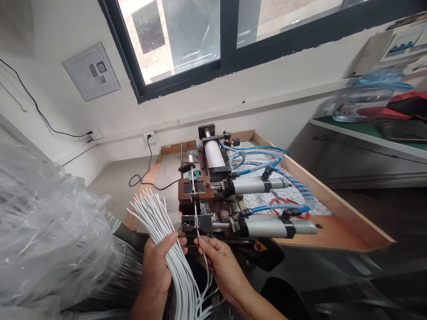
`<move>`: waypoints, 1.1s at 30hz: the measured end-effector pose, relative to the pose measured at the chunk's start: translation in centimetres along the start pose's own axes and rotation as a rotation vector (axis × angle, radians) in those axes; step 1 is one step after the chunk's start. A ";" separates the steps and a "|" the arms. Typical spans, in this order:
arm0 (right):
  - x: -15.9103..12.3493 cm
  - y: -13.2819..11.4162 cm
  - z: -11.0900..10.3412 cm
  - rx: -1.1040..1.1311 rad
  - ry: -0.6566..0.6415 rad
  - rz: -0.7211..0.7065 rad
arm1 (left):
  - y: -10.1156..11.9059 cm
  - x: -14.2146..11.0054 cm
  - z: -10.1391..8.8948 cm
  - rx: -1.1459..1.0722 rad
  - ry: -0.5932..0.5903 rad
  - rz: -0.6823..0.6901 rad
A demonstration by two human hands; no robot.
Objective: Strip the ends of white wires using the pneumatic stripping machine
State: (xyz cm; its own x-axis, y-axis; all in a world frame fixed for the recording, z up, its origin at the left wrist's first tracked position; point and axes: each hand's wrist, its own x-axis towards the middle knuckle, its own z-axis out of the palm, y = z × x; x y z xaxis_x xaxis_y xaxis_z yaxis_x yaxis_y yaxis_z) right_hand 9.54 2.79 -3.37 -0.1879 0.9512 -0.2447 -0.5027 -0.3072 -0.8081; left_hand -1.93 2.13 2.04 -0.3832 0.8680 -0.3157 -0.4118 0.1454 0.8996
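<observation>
My left hand [160, 260] is wrapped round a thick bundle of white cables [156, 220], whose ends fan out up and to the left. Between the thumb and fingers of my right hand [215, 258] is one white cable [197, 226], drawn away from the bundle. Its upper end runs into the jaws of a pneumatic wire-stripping machine [195, 187], with a small red spot near the tip. Silver air cylinders [263, 226] lie to the right of the jaws. The lower lengths of the bundle hang down out of view.
A wooden-edged tray [353, 233] surrounds the machine, with blue air hoses [300, 186] looping across it. Clear plastic wrapping [50, 213] covers a heap at left. A green-topped shelf [363, 129] holding a large plastic bottle [362, 102] stands at right. A black power cord [150, 166] reaches the wall socket.
</observation>
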 end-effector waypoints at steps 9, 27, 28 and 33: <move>-1.7 5.2 -5.5 -1.031 -0.177 -0.163 | -1.0 -0.2 -0.7 -0.077 0.045 -0.031; -3.9 0.8 -1.0 -0.383 -0.260 -0.222 | -4.6 -3.5 -1.5 -0.023 -0.139 -0.084; -3.5 0.4 -0.9 -0.389 -0.224 -0.276 | -4.4 -3.5 -1.4 -0.017 -0.150 -0.070; -2.5 -0.8 -0.2 -0.220 -0.151 -0.209 | -3.6 -3.3 -1.4 0.025 -0.117 -0.047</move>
State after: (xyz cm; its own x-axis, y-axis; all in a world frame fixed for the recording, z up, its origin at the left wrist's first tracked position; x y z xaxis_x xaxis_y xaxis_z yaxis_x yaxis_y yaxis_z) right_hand 10.54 0.66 -2.24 -0.2311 0.9729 0.0075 -0.3529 -0.0766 -0.9325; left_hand -0.29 -1.97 -0.59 -0.2638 0.9094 -0.3215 -0.4055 0.1979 0.8924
